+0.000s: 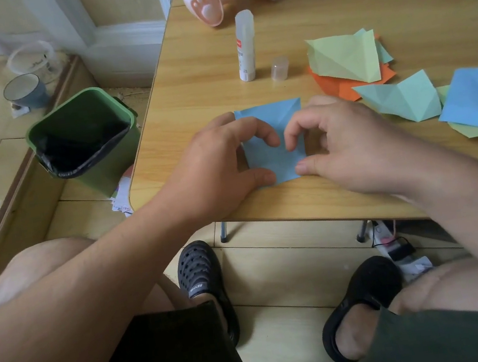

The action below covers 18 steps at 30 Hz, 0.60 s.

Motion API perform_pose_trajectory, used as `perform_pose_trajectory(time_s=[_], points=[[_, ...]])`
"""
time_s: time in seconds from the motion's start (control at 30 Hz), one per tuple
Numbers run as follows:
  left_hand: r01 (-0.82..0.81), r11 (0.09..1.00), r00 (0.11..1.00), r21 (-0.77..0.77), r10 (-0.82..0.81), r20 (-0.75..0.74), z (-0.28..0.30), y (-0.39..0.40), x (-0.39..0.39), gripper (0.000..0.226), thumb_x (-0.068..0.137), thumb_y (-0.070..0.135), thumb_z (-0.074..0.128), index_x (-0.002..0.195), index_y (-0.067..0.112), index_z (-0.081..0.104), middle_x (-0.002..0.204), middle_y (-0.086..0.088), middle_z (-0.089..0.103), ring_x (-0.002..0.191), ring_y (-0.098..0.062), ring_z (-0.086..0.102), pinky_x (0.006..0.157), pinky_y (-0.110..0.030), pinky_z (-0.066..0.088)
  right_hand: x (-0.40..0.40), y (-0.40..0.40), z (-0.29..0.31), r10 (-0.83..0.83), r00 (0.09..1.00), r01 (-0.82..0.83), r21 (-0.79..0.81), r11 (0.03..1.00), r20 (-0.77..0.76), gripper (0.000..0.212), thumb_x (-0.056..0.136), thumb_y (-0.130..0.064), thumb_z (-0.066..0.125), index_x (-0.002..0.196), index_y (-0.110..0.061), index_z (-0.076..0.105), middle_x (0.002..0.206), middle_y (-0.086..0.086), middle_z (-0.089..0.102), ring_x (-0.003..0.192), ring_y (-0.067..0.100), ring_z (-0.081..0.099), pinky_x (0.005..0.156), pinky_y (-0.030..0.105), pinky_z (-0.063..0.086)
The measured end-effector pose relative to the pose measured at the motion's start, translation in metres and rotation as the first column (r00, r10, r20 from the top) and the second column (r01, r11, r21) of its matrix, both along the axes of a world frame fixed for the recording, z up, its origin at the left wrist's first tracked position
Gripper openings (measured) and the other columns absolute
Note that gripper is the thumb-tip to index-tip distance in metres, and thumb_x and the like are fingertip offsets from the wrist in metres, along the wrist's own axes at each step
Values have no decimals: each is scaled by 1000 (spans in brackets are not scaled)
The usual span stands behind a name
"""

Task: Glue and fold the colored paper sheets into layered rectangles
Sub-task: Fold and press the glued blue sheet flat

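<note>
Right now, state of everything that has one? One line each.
Blue sheet: flat on table, partly folded, both hands on it.
Left hand: fingers curled, pressing the sheet.
Right hand: fingers curled, pressing the sheet.
Glue stick: upright, uncapped.
Cap: off, standing beside the stick.
Paper pile: creased, loosely stacked.
Second blue sheet: creased, lying loose.
Bin: open, lined with black bag.

Blue sheet [271, 133]: lay flat near the tabletop [331, 14] front edge.
Left hand [223, 164]: fingers curled, pressed the sheet.
Right hand [346, 147]: likewise.
Glue stick [246, 46]: upright, uncapped, cap [279, 67] beside it.
</note>
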<state>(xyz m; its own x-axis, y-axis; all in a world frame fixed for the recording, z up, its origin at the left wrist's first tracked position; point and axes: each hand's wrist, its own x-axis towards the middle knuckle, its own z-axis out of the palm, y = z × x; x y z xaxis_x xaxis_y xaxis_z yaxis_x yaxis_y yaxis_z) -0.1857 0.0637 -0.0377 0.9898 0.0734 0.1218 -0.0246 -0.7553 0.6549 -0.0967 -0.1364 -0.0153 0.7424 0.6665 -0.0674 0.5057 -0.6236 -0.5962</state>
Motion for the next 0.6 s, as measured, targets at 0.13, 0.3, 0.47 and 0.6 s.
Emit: perform_pose_trajectory(time_s=[0.13,0.3,0.47,0.6], points=[[15,1000,1000,-5,-15,1,0,0,1,50,71,29,93,112,42,67,96,16,50,77,2,48,69,-8,36,-7,9,-1,-28,998,27,27,999,59,68,69,-37,94,118,-44,47,113,-23,45,84,-18,43,67,13,32],[23,999,1000,-24,-23,-16,3,-2,0,60,71,24,92,122,40,65,102,12,54,82,4,50,72,-6,37,-10,10,1,-49,999,51,82,995,-21,117,73,-26,94,152,-64,17,121,-19,56,89,0,53,86,24,44],[33,995,998,-91,-37,-48,11,-3,-3,119,72,15,89,160,49,17,92,9,57,76,-4,52,75,-22,47,-2,5,4,-105,991,112,80,991,-77,126,74,-18,94,149,-72,9,100,-12,58,68,7,53,76,29,51],[10,995,996,-101,-19,-85,13,-5,-4,136,74,14,88,157,55,-10,82,-4,62,77,-18,60,78,-38,53,-2,8,3,-141,986,149,91,985,-88,128,71,-22,95,150,-71,7,99,-12,62,75,2,57,69,16,41]])
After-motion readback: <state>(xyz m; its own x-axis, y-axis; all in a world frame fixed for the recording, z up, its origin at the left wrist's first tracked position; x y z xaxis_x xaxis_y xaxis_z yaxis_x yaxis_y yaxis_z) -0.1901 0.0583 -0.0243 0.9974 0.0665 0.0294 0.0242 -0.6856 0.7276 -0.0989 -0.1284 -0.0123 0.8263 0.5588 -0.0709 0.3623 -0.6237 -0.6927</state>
